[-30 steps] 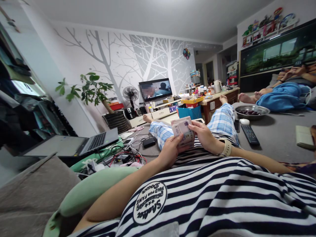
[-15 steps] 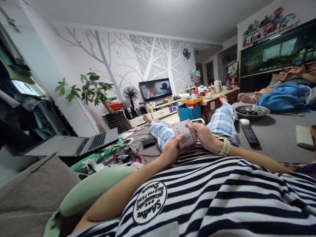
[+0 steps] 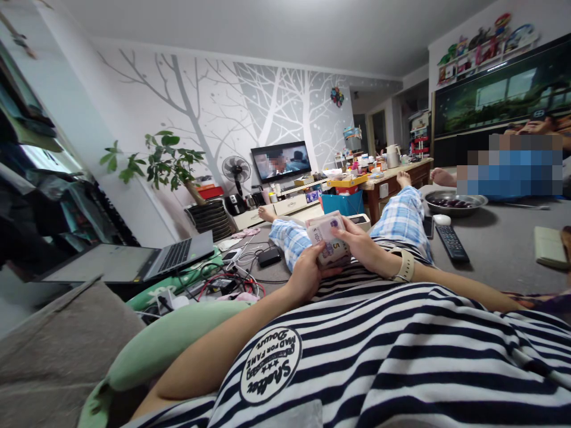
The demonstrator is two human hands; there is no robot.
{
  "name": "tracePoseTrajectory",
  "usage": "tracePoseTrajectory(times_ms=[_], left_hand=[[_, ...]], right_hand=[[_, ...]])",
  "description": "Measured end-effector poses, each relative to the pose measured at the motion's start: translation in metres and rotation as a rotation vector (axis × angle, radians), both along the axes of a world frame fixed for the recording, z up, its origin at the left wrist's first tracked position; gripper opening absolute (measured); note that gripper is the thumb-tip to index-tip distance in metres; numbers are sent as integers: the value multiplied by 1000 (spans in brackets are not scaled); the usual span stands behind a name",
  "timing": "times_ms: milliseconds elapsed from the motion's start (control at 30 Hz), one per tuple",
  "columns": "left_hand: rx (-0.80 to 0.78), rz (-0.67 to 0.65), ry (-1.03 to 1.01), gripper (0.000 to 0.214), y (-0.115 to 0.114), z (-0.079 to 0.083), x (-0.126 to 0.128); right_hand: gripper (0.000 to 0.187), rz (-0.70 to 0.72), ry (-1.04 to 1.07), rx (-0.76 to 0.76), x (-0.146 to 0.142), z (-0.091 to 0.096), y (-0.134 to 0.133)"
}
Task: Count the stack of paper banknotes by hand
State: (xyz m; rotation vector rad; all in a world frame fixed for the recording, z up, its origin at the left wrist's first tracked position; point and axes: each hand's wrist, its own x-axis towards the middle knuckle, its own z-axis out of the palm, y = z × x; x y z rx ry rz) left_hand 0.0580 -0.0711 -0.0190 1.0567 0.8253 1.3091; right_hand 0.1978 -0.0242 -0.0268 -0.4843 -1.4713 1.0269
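Observation:
A stack of banknotes (image 3: pixel 329 238), the top one marked with a 5, is held between both hands above my lap. My left hand (image 3: pixel 307 270) grips the stack's lower left side, thumb across its face and fingers behind. At the right edge, my right hand (image 3: pixel 361 246) pinches the notes with its thumb on top; the fingers behind are partly hidden. A pale watch (image 3: pixel 405 265) is on my right wrist. Blue plaid trousers (image 3: pixel 398 220) cover my outstretched legs beyond the notes.
To the left are an open laptop (image 3: pixel 178 255), tangled cables (image 3: pixel 223 282) and a green cushion (image 3: pixel 178 339). On the right lie a remote control (image 3: pixel 452 244) and a metal bowl (image 3: pixel 477 205) of dark round fruit. Another person with a blue cloth (image 3: pixel 508 178) reclines beyond.
The right thumb has slid left and slightly down over the top note. The stack has shifted slightly left and its upper edges look more fanned. My left hand stays gripping the lower left.

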Motion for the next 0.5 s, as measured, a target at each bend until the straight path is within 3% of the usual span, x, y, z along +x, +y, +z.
tracePoseTrajectory(times_ms=[500], left_hand=[[53, 100, -21, 32, 8, -3, -2]], right_hand=[[43, 104, -6, -62, 2, -3, -1]])
